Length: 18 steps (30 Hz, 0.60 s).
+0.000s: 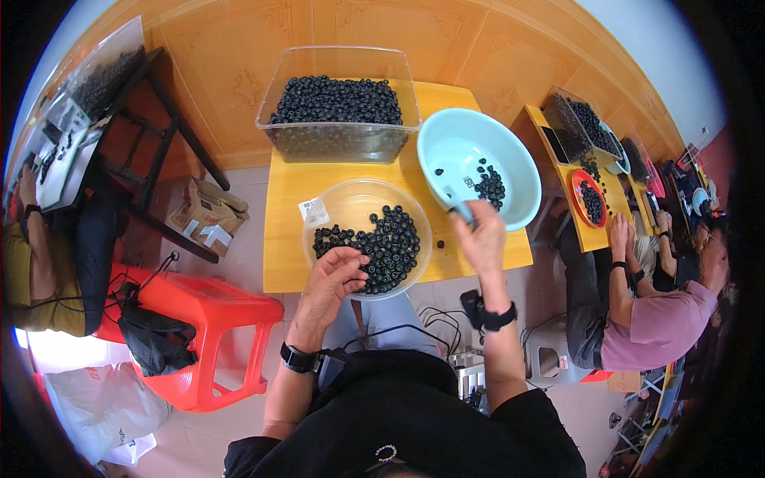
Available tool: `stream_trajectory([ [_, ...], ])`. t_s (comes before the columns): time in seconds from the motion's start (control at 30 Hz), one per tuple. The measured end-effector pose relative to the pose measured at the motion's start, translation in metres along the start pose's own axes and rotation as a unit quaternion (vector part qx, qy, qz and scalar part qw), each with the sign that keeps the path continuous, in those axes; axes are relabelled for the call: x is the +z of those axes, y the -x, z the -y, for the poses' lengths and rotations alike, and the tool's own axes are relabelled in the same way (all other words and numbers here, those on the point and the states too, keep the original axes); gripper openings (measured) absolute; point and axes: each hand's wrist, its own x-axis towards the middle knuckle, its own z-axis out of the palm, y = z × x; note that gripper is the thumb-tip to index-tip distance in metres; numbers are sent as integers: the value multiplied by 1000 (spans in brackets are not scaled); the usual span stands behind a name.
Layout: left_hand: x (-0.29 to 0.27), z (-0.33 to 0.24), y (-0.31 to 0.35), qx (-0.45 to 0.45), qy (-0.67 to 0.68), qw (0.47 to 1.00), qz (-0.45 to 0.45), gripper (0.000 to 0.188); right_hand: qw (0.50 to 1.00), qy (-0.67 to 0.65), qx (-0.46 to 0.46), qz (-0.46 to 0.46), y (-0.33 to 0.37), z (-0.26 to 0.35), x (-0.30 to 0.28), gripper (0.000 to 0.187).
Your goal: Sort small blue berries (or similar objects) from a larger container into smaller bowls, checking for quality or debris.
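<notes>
Left hand [339, 271]: at the near rim of the clear bowl [344, 201], fingers curled onto the black rings [382, 243]; whether one is pinched, cannot tell.
Right hand [480, 235]: clenched on the near rim of the blue bowl [454, 147], which sits tilted toward the person.
Rings: small, hard, light by the look; probably roll and slip, so best pinched singly at the edge between thumb and finger.
Clear bowl: on the yellow table [287, 191], a heap of rings on its right half.
Blue bowl: a small cluster of rings on its right side, a few strays.
Bin [339, 131]: clear, behind both bowls, nearly full of rings.
</notes>
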Motion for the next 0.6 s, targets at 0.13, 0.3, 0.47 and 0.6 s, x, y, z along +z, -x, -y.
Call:
stream_trajectory([
  [0.13, -13, 1, 0, 21, 10, 999, -35, 13, 994, 94, 4, -63, -18, -27, -11, 22],
  [0.3, -10, 0, 3, 30, 3, 999, -45, 12, 995, -14, 12, 99, 19, -9, 19, 21],
  [0.47, -14, 1, -2, 26, 8, 999, -35, 12, 969, -24, -20, 244, 46, 23, 49, 19],
  [0.6, -13, 1, -1, 31, 13, 999, -34, 11, 953, 30, -36, 298, 45, 32, 57, 17],
])
